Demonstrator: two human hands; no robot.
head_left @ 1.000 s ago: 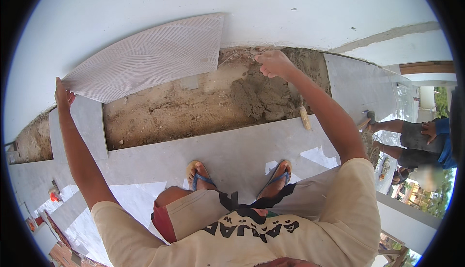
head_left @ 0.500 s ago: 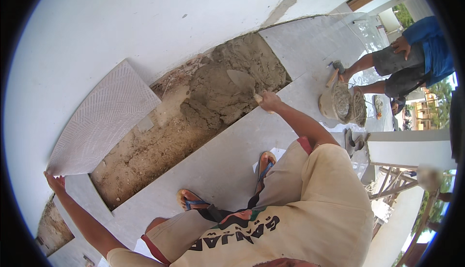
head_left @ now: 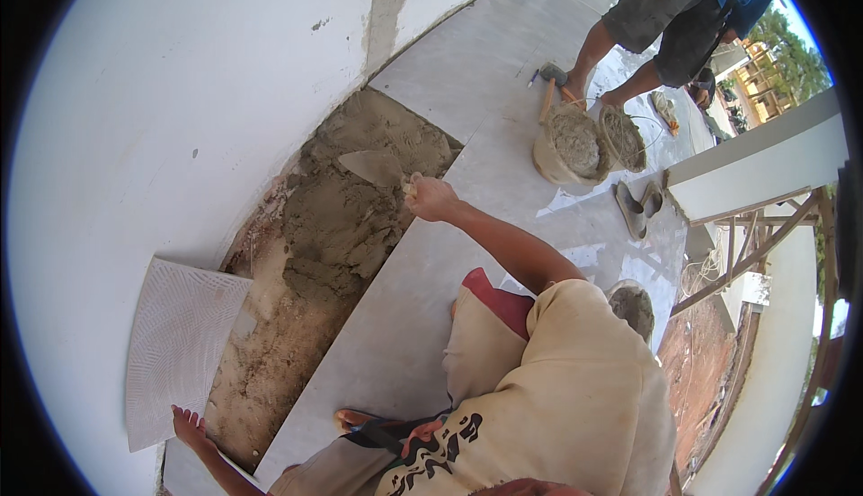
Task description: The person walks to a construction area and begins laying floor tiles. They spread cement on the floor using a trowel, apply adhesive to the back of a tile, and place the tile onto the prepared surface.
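Right hand [head_left: 433, 199] closed round the handle of a trowel [head_left: 371, 167], blade pointing to ten o'clock over wet mortar [head_left: 328, 249]. Left hand [head_left: 188, 425] touching the lower right edge of a tile [head_left: 184, 343]; view poor there, cannot tell whether it grips or only steadies. From the right hand: tile at eight o'clock, ribbed face showing, tilted beside the white wall [head_left: 243, 118]; bare dirt [head_left: 270, 375] between tile and mortar. Two buckets [head_left: 547, 160] at two o'clock, a co-worker's legs [head_left: 593, 51] just beyond. Slippers [head_left: 632, 212] at three o'clock on grey paving [head_left: 490, 73].
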